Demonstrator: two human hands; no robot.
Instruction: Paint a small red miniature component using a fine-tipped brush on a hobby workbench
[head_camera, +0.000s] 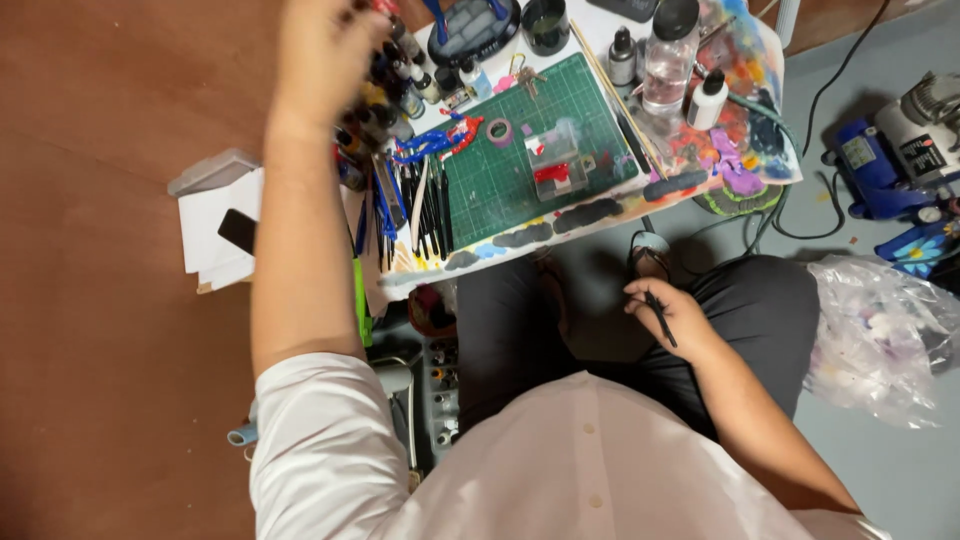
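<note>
left hand (322, 55) reaches among small dark paint bottles (385, 95) at bench's far-left edge, grip unclear w/ blur; right hand (672, 312) pinches thin black brush (660, 318), near lap.

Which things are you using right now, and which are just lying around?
In use:
- right hand holding a thin black brush
- left hand reaching among the little paint bottles

Just lying about:
- green cutting mat
- roll of tape
- clear bottle
- plastic bag
- blue machine
</note>
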